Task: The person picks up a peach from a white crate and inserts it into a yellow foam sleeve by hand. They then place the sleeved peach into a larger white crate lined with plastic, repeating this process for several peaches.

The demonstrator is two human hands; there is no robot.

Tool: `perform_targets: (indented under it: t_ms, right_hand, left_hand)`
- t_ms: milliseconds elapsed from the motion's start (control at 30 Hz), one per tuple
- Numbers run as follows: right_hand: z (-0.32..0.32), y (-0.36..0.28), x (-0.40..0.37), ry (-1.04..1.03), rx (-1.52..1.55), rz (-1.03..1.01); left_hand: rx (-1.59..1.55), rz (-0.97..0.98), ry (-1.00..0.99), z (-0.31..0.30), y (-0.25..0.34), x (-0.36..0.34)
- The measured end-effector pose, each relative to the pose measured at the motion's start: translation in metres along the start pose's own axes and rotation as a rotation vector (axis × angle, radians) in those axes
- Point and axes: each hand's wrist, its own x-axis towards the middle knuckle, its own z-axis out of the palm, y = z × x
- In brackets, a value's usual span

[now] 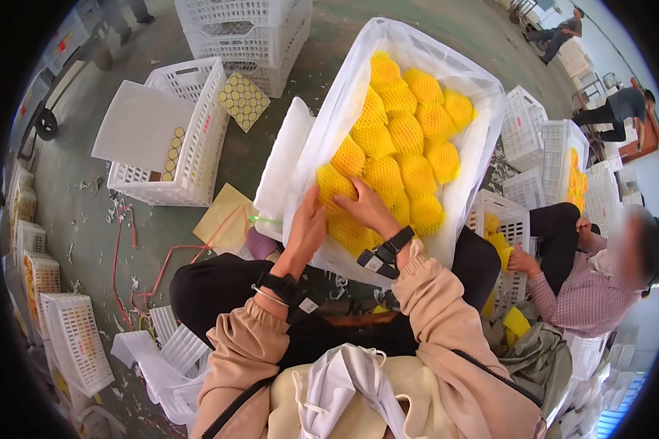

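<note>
A white crate (pixel 483 95) lined with thin white sheeting sits tilted in front of me. Several rounded pieces in yellow foam netting (pixel 406 133) lie in rows inside it; the netting hides what they are. At the crate's near left side, my left hand (pixel 307 225) grips the left of one yellow foam-netted piece (pixel 332 184), fingers closed against it. My right hand (pixel 370 211) closes on the same piece from the right, its thumb and fingers partly over the netting. Dark straps with small devices circle both wrists.
A white crate (pixel 198 139) with a pale board across it stands left, near stacked crates (pixel 245 44). Red strapping (pixel 150 293) and foam scraps litter the floor. On the right, a seated person (pixel 586 282) handles yellow netting beside another crate (pixel 516 212).
</note>
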Motion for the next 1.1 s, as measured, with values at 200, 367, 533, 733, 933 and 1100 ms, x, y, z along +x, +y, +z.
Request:
perform_targets:
  t_ms: [200,367,533,733,933,1100]
  right_hand:
    - [0.004,-0.002,0.006,-0.001,-0.236,0.026]
    - [-0.029,-0.004,-0.010,0.090,0.343,0.074]
    - [-0.117,-0.024,-0.074,0.077,0.430,-0.008]
    - [-0.231,0.007,-0.197,0.531,0.353,0.120]
    - [-0.279,0.145,-0.315,0.829,0.474,0.589]
    - [-0.258,0.270,-0.316,0.265,-0.165,0.789]
  left_hand:
    - [0.305,0.106,0.069,0.003,-0.004,0.004]
    - [0.774,0.339,0.038,0.013,0.020,-0.003]
    - [1.173,0.577,-0.150,0.028,0.007,-0.002]
    - [1.328,0.605,-0.181,0.021,-0.017,0.003]
    - [1.416,0.572,-0.234,0.031,-0.008,0.001]
    - [1.468,0.559,-0.268,0.037,-0.002,0.001]
